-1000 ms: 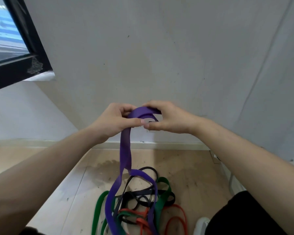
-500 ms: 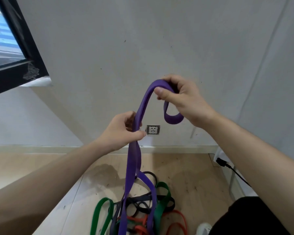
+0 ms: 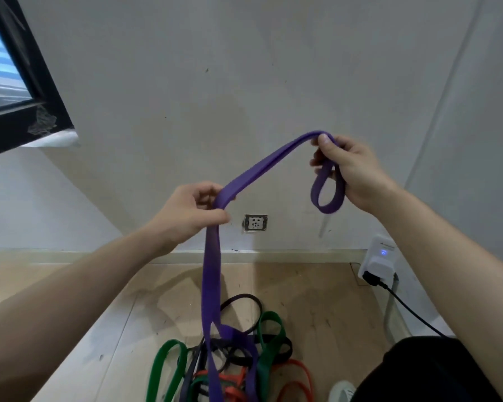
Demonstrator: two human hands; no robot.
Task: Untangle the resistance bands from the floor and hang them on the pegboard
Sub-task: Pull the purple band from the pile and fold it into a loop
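On the floor (image 3: pixel 317 300), near the wall (image 3: pixel 244 82), lies the pile (image 3: pixel 270 343) of green, black and red bands. The purple band (image 3: pixel 211 285) rises from it almost vertically to the left hand (image 3: pixel 192 213), which pinches it between thumb and curled fingers. It then slants up and rightward to the right hand (image 3: pixel 349 166), which is curled round it, the end loop dangling. Untangling seems in hand; next, the band's lower end must be drawn clear of the pile. No pegboard shows.
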